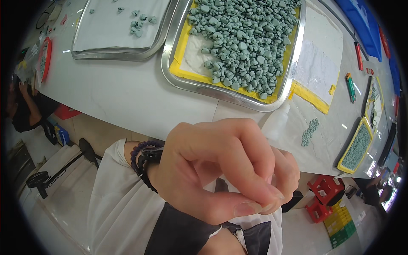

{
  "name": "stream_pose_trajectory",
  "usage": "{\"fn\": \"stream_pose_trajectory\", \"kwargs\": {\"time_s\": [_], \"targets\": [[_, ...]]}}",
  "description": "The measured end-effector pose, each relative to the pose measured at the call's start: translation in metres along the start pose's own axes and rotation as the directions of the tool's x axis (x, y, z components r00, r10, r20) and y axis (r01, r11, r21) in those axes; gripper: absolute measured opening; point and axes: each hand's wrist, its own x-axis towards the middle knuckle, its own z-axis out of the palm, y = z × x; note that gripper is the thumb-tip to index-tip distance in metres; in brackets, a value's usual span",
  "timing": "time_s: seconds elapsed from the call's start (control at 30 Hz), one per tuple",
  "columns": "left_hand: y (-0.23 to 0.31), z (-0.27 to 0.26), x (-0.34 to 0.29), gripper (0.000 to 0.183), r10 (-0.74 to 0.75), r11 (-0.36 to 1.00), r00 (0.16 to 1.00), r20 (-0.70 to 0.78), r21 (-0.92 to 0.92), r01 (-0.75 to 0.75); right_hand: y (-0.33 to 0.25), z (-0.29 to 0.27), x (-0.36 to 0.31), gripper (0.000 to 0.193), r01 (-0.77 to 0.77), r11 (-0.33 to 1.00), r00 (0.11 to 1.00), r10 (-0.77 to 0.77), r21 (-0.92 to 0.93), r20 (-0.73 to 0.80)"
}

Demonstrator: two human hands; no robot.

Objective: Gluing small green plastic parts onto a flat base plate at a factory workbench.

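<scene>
My left hand [212, 165] fills the middle of the view, in front of the table edge. Its fingers are bent and the thumb tip presses against the fingertips in a pinch; whatever lies between them is too small or hidden to make out. A dark bead bracelet [135, 159] and a black watch [149, 157] circle its wrist. Behind those fingertips, bent fingers of my right hand [289, 174] show in part, closed against the left; the rest is covered. Beyond both hands, a metal tray [242, 101] with a yellow-edged lining holds a heap of grey-green stone pieces [248, 46].
A second metal tray [114, 54] at far left carries several stone pieces [138, 27]. On the right lie tiny green beads [310, 132], a yellow-edged bead tray [356, 146], a green cutter [351, 88] and papers [318, 63]. Red stools [326, 190] stand below; another person's arm [30, 102] appears left.
</scene>
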Motion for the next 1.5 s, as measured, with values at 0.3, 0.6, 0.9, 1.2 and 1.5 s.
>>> {"fn": "stream_pose_trajectory", "kwargs": {"time_s": [0.3, 0.6, 0.9, 1.2, 1.5], "targets": [[0.003, 0.003, 0.001, 0.015, -0.050, 0.998, 0.999, -0.003, -0.046, 0.050, 0.002, 0.001, 0.003, 0.068, -0.004, 0.996, 1.000, 0.003, 0.088, 0.019], [0.000, 0.003, 0.000, 0.015, -0.022, 0.996, 1.000, -0.018, -0.086, 0.020, -0.008, 0.008, 0.006, 0.066, -0.092, 0.993, 0.988, 0.100, 0.081, -0.114], [0.005, 0.005, 0.004, 0.017, -0.075, 0.996, 0.996, -0.037, -0.056, 0.073, -0.005, 0.002, 0.007, 0.068, -0.068, 0.993, 0.996, 0.073, 0.100, -0.050], [0.006, 0.000, 0.002, 0.018, -0.137, 0.989, 0.990, -0.036, -0.069, 0.134, -0.017, -0.011, 0.016, 0.068, -0.382, 0.899, 0.924, 0.370, 0.215, 0.092], [0.004, -0.001, 0.001, 0.019, -0.172, 0.973, 0.985, 0.013, -0.155, 0.172, -0.014, -0.016, 0.021, 0.064, -0.360, 0.905, 0.930, 0.330, 0.225, 0.162]]}}
